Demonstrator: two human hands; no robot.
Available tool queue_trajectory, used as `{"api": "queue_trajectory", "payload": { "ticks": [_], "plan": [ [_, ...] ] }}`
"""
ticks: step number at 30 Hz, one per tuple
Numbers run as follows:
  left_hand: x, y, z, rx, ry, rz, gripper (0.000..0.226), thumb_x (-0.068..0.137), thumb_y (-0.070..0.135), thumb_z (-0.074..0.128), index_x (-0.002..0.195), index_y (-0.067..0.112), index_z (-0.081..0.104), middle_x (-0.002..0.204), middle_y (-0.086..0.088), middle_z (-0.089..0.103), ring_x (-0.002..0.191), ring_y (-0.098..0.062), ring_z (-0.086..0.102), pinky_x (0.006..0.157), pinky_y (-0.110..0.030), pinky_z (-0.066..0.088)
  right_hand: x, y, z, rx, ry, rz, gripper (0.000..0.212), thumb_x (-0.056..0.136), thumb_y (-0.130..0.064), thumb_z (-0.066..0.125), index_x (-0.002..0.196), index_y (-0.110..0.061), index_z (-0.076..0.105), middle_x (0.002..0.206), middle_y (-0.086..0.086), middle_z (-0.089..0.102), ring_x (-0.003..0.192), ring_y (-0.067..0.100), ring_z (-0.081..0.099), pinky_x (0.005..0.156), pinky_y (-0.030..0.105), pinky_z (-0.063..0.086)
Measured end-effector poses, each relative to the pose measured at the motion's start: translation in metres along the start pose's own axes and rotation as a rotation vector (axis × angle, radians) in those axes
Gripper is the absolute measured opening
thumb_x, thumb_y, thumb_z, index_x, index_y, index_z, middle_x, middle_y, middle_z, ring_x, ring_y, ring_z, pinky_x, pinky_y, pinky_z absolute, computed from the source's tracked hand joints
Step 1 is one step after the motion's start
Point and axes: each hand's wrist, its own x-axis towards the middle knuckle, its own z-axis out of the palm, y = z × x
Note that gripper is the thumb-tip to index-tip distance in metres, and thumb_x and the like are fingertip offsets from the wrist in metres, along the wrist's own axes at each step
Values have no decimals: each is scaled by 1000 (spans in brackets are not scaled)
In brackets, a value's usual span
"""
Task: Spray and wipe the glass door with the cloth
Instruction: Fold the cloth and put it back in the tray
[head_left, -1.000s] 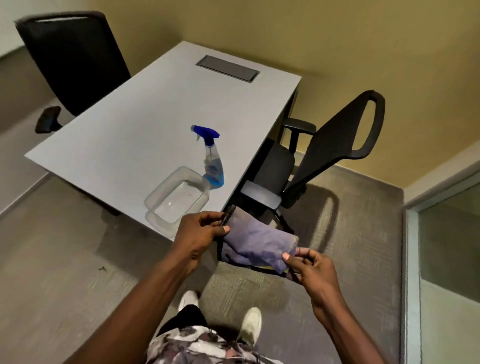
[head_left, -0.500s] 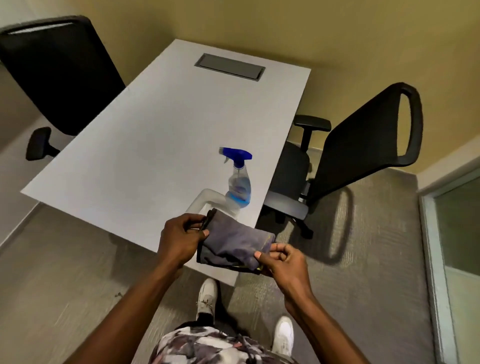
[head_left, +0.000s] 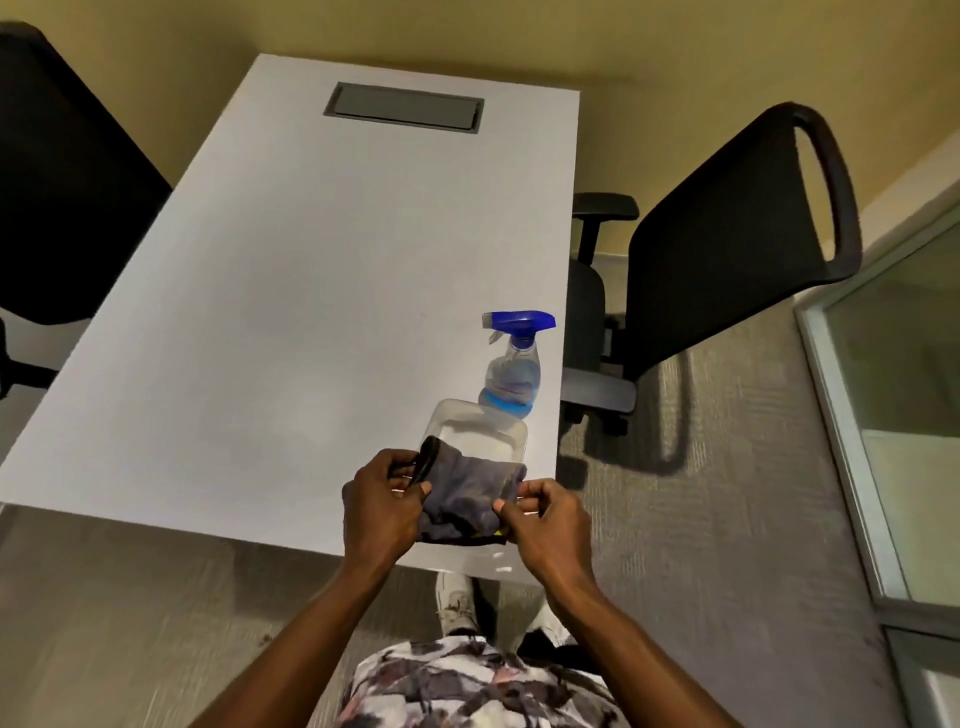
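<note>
Cloth (head_left: 470, 493) pinched between left hand (head_left: 382, 506) and right hand (head_left: 545, 519) above table edge (head_left: 260, 532).

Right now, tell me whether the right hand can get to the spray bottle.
Probably yes, once it lets go. The right hand pinches the cloth; the spray bottle stands upright just beyond, with only the low clear tub between.

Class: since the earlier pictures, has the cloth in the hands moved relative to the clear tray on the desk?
Yes. The cloth, earlier off the desk's near edge beside the clear tray, now sits above the desk, overlapping the tray's near side.
</note>
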Motion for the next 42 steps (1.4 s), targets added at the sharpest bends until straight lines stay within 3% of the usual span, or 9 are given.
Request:
{"api": "queue_trajectory", "payload": {
  "ticks": [4, 6, 9, 18, 22, 28, 32, 36, 42],
  "plan": [
    [3, -7, 6, 13, 1, 24, 33, 95, 3, 85, 127, 9, 79, 109, 3, 80, 101, -19, 76, 79, -10, 49, 7, 2, 11, -161, 60, -2, 25, 94, -32, 86, 113, -19, 76, 100, -5, 78, 88, 15, 74, 70, 26, 58],
    [5, -11, 9, 27, -6, 38, 33, 93, 2, 85, 125, 10, 80, 106, 6, 79, 99, -17, 76, 76, -3, 46, 9, 4, 16, -224, 89, -9, 26, 93, -35, 86, 112, -20, 76, 101, -4, 79, 88, 16, 73, 66, 24, 49],
    [4, -17, 11, 48, -17, 59, 34, 93, 1, 85, 126, 8, 79, 111, 1, 82, 96, -12, 73, 73, 1, 45, 6, 11, 26, -257, 116, -25, 27, 94, -37, 85, 111, -19, 76, 101, -3, 79, 88, 18, 73, 73, 29, 54],
    [9, -24, 23, 79, -50, 145, 37, 94, -9, 79, 128, 4, 78, 121, -10, 84, 105, -25, 78, 89, -27, 56, 6, 19, 48, -367, 193, -108, 24, 96, -31, 82, 114, -15, 75, 107, 3, 79, 97, 23, 73, 83, 35, 57],
    [11, -28, 29, 113, -64, 170, 36, 95, -8, 77, 128, 6, 77, 121, -9, 84, 108, -26, 79, 92, -31, 57, 5, 22, 57, -444, 200, -159, 21, 100, -25, 79, 117, -13, 77, 112, 5, 77, 101, 24, 72, 89, 40, 59],
    [9, -25, 33, 264, -114, 254, 26, 95, -9, 74, 118, 2, 77, 111, -15, 77, 105, -33, 73, 81, -34, 52, 6, 21, 56, -541, 188, -248, 19, 101, -8, 70, 117, -13, 77, 112, 8, 74, 97, 29, 73, 83, 44, 62],
    [5, -25, 29, 518, -117, 338, 36, 89, -3, 81, 124, -1, 74, 122, -22, 72, 114, -42, 67, 80, -46, 57, 1, 24, 55, -727, 124, -508, 18, 83, -6, 85, 98, -15, 79, 101, 6, 75, 94, 29, 71, 64, 39, 60],
    [4, -31, 23, 597, -54, 197, 54, 89, 15, 87, 136, 2, 65, 135, -20, 66, 125, -42, 64, 96, -52, 58, -3, 32, 60, -958, -6, -746, 21, 98, -27, 61, 107, -20, 78, 113, 3, 79, 112, 29, 69, 91, 42, 57],
    [7, -47, 19, 411, -10, -34, 33, 98, 29, 83, 121, 10, 70, 117, -11, 79, 106, -36, 76, 76, -37, 48, 0, 43, 59, -1076, -156, -789, 47, 113, -40, 39, 109, -17, 79, 115, 4, 81, 122, 28, 69, 126, 46, 30]
  ]
}}
